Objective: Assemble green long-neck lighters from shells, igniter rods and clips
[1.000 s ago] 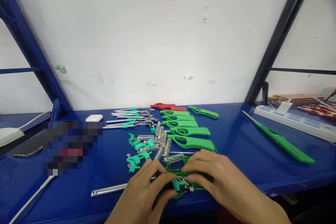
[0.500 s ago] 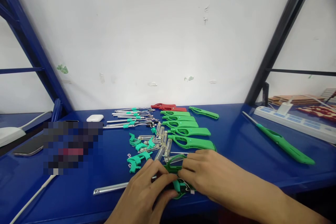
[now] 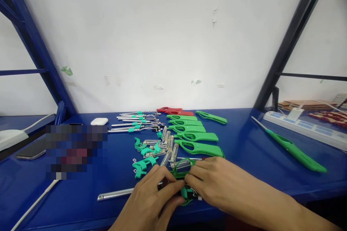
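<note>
Both hands work on one green lighter shell (image 3: 181,168) lying at the near edge of the blue bench (image 3: 244,151). My left hand (image 3: 151,202) curls its fingers round the shell's front end, where a metal tube (image 3: 115,194) sticks out to the left. My right hand (image 3: 217,184) pinches the shell's handle part, fingers bent over small white wires and a teal trigger piece. Most of the shell is hidden under the fingers.
Behind the hands lie a row of green handle shells (image 3: 199,148), a red shell (image 3: 173,110), teal trigger parts (image 3: 142,166), small glass tubes (image 3: 169,144) and metal rods (image 3: 132,122). A finished green lighter (image 3: 292,149) and a power strip (image 3: 306,126) sit right; a white case (image 3: 99,121) and a phone (image 3: 29,150) left.
My right hand has slid left along the shell toward my left hand, so both sets of fingers now meet over its middle. The view has tilted slightly.
</note>
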Demonstrator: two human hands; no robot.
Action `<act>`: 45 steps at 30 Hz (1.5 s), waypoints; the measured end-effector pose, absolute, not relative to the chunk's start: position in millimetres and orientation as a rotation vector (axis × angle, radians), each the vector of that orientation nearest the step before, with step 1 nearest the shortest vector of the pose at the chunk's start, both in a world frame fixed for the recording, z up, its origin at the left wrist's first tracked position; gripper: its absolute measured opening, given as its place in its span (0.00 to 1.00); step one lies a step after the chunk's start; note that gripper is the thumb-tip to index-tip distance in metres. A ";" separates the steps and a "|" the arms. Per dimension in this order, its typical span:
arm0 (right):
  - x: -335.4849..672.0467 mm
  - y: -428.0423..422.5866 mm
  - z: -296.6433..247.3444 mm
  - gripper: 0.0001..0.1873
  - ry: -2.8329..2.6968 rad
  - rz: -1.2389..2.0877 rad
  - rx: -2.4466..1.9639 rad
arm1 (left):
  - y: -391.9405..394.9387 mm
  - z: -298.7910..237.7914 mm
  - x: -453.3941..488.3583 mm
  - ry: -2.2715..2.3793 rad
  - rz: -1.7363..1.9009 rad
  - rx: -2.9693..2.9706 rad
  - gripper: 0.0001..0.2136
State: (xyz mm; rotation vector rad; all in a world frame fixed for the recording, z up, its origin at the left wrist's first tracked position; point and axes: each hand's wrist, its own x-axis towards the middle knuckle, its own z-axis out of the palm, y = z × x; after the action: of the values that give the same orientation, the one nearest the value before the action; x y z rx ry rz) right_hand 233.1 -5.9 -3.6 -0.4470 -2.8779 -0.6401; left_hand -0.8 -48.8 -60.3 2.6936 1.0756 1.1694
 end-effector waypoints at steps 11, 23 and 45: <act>228.0 -5.8 -13.2 0.09 -2.743 -0.713 -0.489 | -49.8 -60.2 -0.8 1.082 1.158 2.709 0.10; 258.8 -30.2 -31.1 0.07 -2.583 0.148 -0.823 | -54.9 -57.1 2.3 1.119 1.159 2.712 0.10; 254.8 -21.7 -65.0 0.11 -2.290 0.182 -0.721 | -49.6 -59.9 6.8 1.165 1.160 2.672 0.08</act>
State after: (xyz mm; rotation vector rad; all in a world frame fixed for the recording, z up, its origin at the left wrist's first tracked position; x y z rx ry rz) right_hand 254.8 -21.7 -65.0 -0.7213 -2.2902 0.1822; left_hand 6.8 -49.6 -59.9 2.6718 1.1645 1.1596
